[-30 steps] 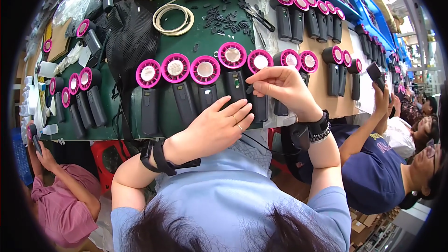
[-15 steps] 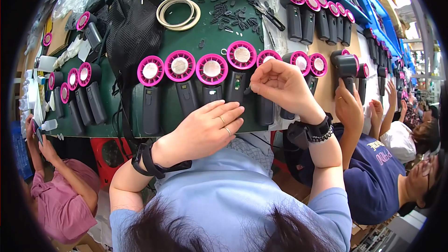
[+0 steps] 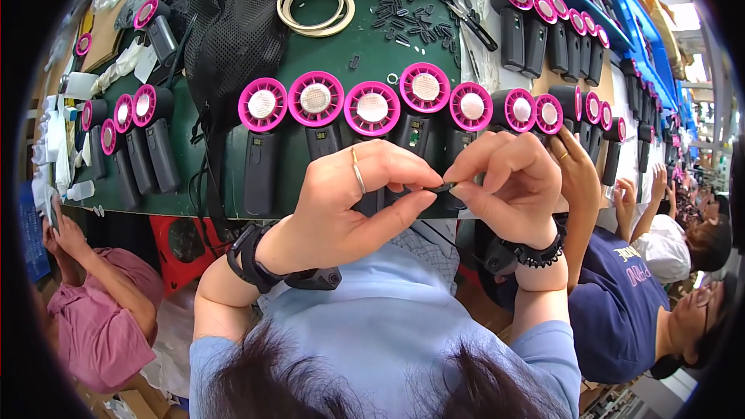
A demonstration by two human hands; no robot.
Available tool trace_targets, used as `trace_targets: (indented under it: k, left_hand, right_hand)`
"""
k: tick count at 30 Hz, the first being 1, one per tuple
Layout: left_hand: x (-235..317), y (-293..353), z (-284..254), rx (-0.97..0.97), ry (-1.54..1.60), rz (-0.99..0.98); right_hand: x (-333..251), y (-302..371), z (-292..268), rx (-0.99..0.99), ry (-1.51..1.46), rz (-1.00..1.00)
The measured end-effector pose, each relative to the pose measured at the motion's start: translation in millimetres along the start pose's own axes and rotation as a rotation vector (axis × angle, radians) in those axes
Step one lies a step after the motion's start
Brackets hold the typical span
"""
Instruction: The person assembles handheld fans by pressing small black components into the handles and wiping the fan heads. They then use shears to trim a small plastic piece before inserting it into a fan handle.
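My left hand (image 3: 353, 198) and my right hand (image 3: 512, 182) meet in front of my chest, above the table's near edge. Between the fingertips of both is pinched a small dark plastic piece (image 3: 443, 187), mostly covered by the fingers. Just beyond them stands a row of handheld fans with pink rims and dark grey handles. One fan (image 3: 424, 88), set slightly farther back, shows a green circuit board (image 3: 414, 136) in an opening of its handle. My hands hide the lower handles of several fans. At the row's left end, a fan (image 3: 262, 105) has its whole handle in view.
Small black oval pieces (image 3: 419, 25) lie scattered on the green table (image 3: 233, 202), near a cream coil (image 3: 287, 9) and tweezers (image 3: 473, 22). A black mesh bag (image 3: 233, 31) sits left. More fans (image 3: 535, 35) stand right, where a co-worker's hand (image 3: 578, 171) comes close.
My left hand has risen from lying flat near the handles and now pinches the small piece together with my right hand. The right has come lower. The view has shifted slightly.
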State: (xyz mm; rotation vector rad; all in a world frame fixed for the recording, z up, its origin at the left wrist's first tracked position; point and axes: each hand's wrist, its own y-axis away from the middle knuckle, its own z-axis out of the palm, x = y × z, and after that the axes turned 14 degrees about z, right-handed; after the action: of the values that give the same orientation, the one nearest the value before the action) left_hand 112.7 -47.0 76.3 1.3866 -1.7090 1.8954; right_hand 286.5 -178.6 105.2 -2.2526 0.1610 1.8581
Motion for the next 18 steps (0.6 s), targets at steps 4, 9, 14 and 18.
trace_targets:
  k: [4, 9, 14, 18]
  left_hand:
    - [1, -1, 0, 0.029, 0.1, -0.027]
    - [6, -3, -3, 0.014, 0.091, -0.127]
    - [6, -4, -5, -0.023, 0.03, -0.193]
    - [2, -2, -5, -0.007, 0.013, -0.189]
  right_hand:
    - [-1, 2, 6, 0.081, 0.016, -0.065]
    - [-9, 1, 2, 0.03, 0.189, -0.082]
    - [-14, -2, 2, 0.018, 0.263, -0.039]
    - [-17, -7, 4, 0.013, 0.328, -0.034]
